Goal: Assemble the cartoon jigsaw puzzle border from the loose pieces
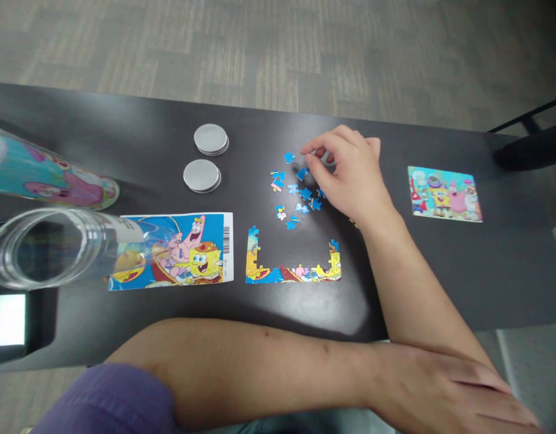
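In the head view, the person's right hand (pixel 350 166) hangs over the far side of a scatter of loose jigsaw pieces (pixel 305 193) on the dark counter (pixel 440 265). Its fingers are loosely bent, with the thumb and forefinger tips only slightly apart, and nothing can be seen between them. Most of the loose pieces are blue; one lies just beyond the thumb's side, near the fingertips, and a small yellow piece (pixel 354 223) shows partly from under the wrist.

Nearer the person lies a joined puzzle border (pixel 268 276), made up of the near edge and parts of both sides; its left side reaches farther up than its right.

The left arm, in a rolled purple sleeve (pixel 119 398), crosses in front of the body. The left hand (pixel 434 380) lies over the right arm near the elbow, its fingers stretched out along it.

Left of the border is a printed sheet (pixel 200 241), partly covered from view by a clear container (pixel 92 244). A printed tube (pixel 56 175) stands behind that. Two stacks of round silver discs (pixel 209 138) sit beyond the sheet, and a colourful card (pixel 444 194) lies right of the hand.
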Available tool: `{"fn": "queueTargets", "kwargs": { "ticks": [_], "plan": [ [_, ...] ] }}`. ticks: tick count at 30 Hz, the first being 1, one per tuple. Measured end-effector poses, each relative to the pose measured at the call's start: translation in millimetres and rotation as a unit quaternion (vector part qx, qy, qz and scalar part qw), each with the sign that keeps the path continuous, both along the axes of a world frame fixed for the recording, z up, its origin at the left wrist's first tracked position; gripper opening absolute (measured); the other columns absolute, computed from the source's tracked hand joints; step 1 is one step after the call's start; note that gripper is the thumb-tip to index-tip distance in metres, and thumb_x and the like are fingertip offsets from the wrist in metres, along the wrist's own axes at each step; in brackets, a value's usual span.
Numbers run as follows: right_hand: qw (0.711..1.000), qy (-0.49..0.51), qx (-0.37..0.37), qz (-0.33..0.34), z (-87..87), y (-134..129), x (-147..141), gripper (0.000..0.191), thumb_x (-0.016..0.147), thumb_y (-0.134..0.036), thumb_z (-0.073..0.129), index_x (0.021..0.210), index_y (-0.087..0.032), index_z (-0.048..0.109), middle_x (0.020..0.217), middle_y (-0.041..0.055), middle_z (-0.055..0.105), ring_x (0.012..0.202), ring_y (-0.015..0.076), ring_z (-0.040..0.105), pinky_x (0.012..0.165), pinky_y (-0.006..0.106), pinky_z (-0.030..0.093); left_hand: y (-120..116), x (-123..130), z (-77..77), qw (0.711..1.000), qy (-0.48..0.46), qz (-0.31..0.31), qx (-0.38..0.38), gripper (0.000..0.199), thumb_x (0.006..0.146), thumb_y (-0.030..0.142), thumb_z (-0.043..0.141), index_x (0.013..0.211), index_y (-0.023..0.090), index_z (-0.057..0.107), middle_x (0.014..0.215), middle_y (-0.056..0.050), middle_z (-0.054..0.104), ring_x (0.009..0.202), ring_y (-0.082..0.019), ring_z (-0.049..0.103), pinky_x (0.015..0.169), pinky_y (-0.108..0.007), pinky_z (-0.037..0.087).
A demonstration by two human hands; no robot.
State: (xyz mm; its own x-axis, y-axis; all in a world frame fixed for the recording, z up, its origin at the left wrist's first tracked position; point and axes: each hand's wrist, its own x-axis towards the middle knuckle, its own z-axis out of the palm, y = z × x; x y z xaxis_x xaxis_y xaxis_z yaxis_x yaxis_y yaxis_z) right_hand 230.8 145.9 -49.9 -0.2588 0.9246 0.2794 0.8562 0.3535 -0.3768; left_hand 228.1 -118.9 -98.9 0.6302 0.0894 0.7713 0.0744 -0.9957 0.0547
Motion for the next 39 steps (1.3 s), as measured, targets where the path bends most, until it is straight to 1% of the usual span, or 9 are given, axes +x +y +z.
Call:
{"fn": "queueTargets", "kwargs": {
  "ticks": [11,17,19,23,25,29,33,36,39],
  "plan": [
    [0.999,0.004,0.017,0.041,3.0,0.1,24.1,0.016,0.12,-0.034,0.073,0.121,-0.035,0.089,0.125,0.0089,0.09,0.116,0.0398,0.081,0.118,0.067,0.051,20.2,-28.8,27.7,0.997,0.072,-0.003,0.007,0.084,0.134,0.022,0.033,0.143,0.087,0.084,0.166,0.033,0.08,0.148,0.008,0.077,0.12,-0.015,0.053],
    [0.993,0.004,-0.03,0.112,6.3,-8.3,19.8,0.015,0.12,-0.04,0.078,0.123,-0.037,0.092,0.132,0.0101,0.09,0.124,0.043,0.08,0.121,0.071,0.049,8.0,-10.9,16.1,0.998,0.065,-0.016,-0.009,0.091,0.132,0.019,0.024,0.145,0.085,0.085,0.162,0.021,0.083,0.152,0.005,0.076,0.121,-0.02,0.054],
    [0.99,0.004,-0.042,0.132,5.8,-9.4,18.6,0.015,0.12,-0.04,0.079,0.124,-0.036,0.093,0.133,0.0105,0.09,0.124,0.0433,0.08,0.12,0.071,0.049,-2.0,2.0,12.6,0.996,0.092,-0.012,0.015,0.085,0.13,0.026,0.025,0.151,0.086,0.081,0.16,0.016,0.082,0.153,0.002,0.076,0.106,-0.027,0.061],
    [0.99,0.008,-0.049,0.134,3.7,-8.8,19.5,0.015,0.121,-0.038,0.078,0.123,-0.036,0.093,0.13,0.0115,0.09,0.123,0.0437,0.08,0.12,0.071,0.048,-19.3,33.9,15.9,0.938,0.316,0.115,0.084,0.034,0.107,0.068,0.055,0.12,0.066,0.086,0.108,-0.004,0.071,0.097,-0.02,0.084,0.052,-0.039,0.04],
    [0.99,0.013,-0.05,0.131,1.2,-8.2,20.5,0.015,0.121,-0.037,0.078,0.121,-0.035,0.093,0.129,0.0114,0.09,0.121,0.0433,0.08,0.12,0.071,0.048,-23.1,49.0,20.5,0.901,0.4,0.134,0.099,0.028,0.094,0.074,0.061,0.1,0.055,0.079,0.091,-0.005,0.057,0.071,-0.024,0.07,0.048,-0.04,0.03],
    [0.99,0.02,-0.046,0.129,-2.8,-9.0,19.6,0.016,0.12,-0.038,0.076,0.12,-0.036,0.092,0.125,0.0096,0.09,0.118,0.042,0.081,0.118,0.07,0.05,-21.7,60.6,29.0,0.889,0.432,0.124,0.085,0.028,0.089,0.076,0.063,0.092,0.051,0.074,0.085,-0.004,0.048,0.061,-0.025,0.059,0.049,-0.041,0.026],
    [0.992,0.008,-0.061,0.113,5.1,-13.8,14.5,0.019,0.121,-0.04,0.074,0.122,-0.04,0.092,0.13,0.0094,0.091,0.124,0.0442,0.08,0.122,0.074,0.049,-9.1,34.9,32.9,0.917,0.386,0.086,0.055,0.03,0.098,0.076,0.059,0.106,0.059,0.082,0.091,-0.005,0.047,0.066,-0.027,0.057,0.051,-0.043,0.024],
    [0.991,-0.007,-0.08,0.104,14.1,-16.9,10.9,0.022,0.123,-0.044,0.071,0.125,-0.043,0.093,0.134,0.0099,0.091,0.126,0.0463,0.08,0.123,0.078,0.047,8.1,2.3,34.4,0.976,0.212,0.021,0.036,0.055,0.119,0.056,0.041,0.15,0.081,0.079,0.1,-0.005,0.033,0.076,-0.03,0.05,0.062,-0.05,0.013],
    [0.991,-0.005,-0.089,0.103,17.0,-17.5,9.1,0.022,0.122,-0.044,0.072,0.125,-0.042,0.093,0.135,0.0103,0.092,0.125,0.047,0.08,0.123,0.079,0.046,25.5,-20.6,40.1,0.99,0.134,0.037,0.021,0.08,0.125,0.033,0.029,0.161,0.094,0.068,0.115,-0.002,0.008,0.08,-0.037,0.017,0.088,-0.057,-0.003]
  ]
}}
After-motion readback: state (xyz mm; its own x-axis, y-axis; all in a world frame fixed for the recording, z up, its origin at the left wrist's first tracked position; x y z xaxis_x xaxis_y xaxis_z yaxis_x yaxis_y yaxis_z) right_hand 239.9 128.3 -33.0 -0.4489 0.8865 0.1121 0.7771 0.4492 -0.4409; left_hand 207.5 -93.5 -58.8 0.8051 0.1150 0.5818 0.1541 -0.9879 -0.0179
